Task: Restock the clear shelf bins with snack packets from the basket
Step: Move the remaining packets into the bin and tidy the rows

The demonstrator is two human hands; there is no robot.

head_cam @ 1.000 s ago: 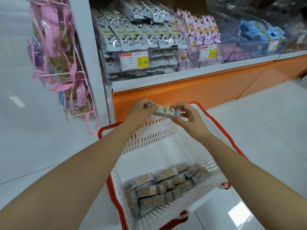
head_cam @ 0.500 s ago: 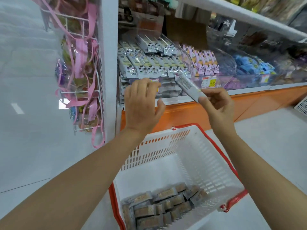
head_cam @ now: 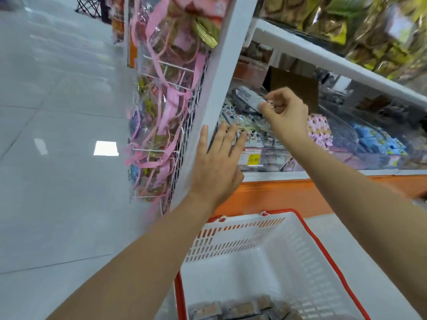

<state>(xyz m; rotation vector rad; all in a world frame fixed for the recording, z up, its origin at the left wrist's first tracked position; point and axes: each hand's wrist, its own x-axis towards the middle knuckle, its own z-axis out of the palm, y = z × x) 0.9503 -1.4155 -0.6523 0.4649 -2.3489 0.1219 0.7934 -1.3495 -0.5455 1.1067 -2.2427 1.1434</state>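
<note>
My right hand (head_cam: 285, 113) pinches one end of a grey snack packet (head_cam: 247, 98) and holds it over the leftmost clear shelf bin (head_cam: 268, 155), which is full of white packets with black spots. My left hand (head_cam: 216, 166) is flat, fingers straight, and touches the bin's front left corner beside the white shelf post (head_cam: 221, 77). Below, the white basket with a red rim (head_cam: 307, 229) holds several brown snack packets (head_cam: 245, 309) at its bottom.
Neighbouring clear bins hold purple packets (head_cam: 320, 130) and blue packets (head_cam: 374, 139). A yellow price tag (head_cam: 253, 158) sits on the bin front. A wire rack of pink-ribboned bags (head_cam: 161, 107) hangs left of the post. An upper shelf (head_cam: 335, 58) carries green and gold bags.
My right hand has carried the packet up from over the basket to above the leftmost bin. My left hand let go of the packet and moved up to the bin's front corner.
</note>
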